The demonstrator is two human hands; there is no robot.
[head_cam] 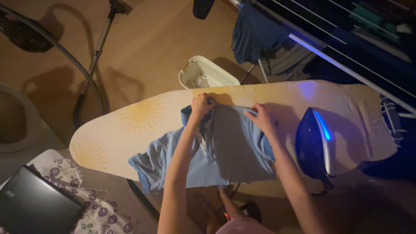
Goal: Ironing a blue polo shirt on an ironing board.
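A light blue polo shirt (234,151) lies spread across an ironing board (130,130) with a pale cover printed with yellow suns. My left hand (202,105) pinches the far edge of the shirt near the collar. My right hand (261,117) grips the same far edge a little to the right. One sleeve (145,167) hangs over the near left side of the board. A dark blue iron (315,145) with a glowing blue strip rests on the board just right of my right hand.
A white plastic basin (206,74) sits on the wooden floor behind the board. A vacuum hose and tube (93,60) lie at the left. A drying rack with dark clothes (268,39) stands at the back right. A closed laptop (34,206) rests on a patterned cloth at the lower left.
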